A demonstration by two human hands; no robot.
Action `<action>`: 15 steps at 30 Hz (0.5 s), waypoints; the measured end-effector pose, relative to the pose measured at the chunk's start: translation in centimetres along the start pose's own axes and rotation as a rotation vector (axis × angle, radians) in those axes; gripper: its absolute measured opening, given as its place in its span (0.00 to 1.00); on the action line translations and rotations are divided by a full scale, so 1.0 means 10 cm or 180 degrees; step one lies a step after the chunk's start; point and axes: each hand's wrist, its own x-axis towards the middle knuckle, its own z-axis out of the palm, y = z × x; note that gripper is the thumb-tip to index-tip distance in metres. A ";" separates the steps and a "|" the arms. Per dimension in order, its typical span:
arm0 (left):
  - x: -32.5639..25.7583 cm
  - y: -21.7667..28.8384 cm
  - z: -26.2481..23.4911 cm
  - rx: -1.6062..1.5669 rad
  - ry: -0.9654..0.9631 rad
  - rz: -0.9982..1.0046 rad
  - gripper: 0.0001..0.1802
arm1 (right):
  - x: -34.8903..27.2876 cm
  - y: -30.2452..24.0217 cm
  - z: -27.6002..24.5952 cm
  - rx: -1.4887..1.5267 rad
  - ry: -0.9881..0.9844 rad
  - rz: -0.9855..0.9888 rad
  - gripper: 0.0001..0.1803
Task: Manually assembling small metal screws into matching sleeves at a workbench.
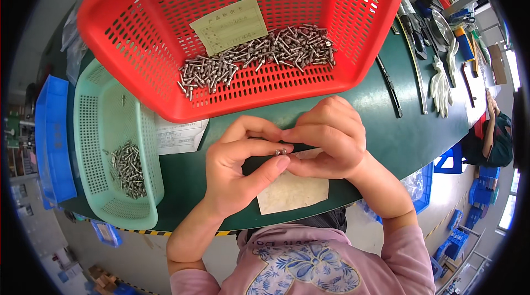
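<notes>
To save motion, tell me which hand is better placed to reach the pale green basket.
The left hand, probably: it is nearer the pale green basket, while the right hand lies farther across. Small metal parts appear pinched in the left, though.

The head camera looks from the wearer's own head, facing steeply down across the green table, with the pink shirt entering at the lower edge. The left hand and right hand sit close, near mid-view; the red basket runs off the top. The wide fisheye lens bows the table's edge, and toward the right rim distances seem hard to judge.
</notes>
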 end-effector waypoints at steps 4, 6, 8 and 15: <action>0.00 0.02 0.01 0.0255 0.0021 0.0179 0.06 | -0.01 -0.01 -0.01 -0.0059 0.0003 -0.0074 0.17; 0.01 0.02 0.00 0.0348 -0.0003 0.0228 0.06 | -0.02 -0.01 -0.01 -0.0058 0.0004 -0.0089 0.17; 0.01 0.02 0.00 0.0373 -0.0024 0.0283 0.06 | -0.02 0.00 0.00 -0.0060 0.0007 -0.0102 0.17; -0.01 -0.02 -0.01 -0.0538 -0.0043 -0.0176 0.05 | 0.00 0.02 -0.01 0.0008 -0.0220 -0.0157 0.18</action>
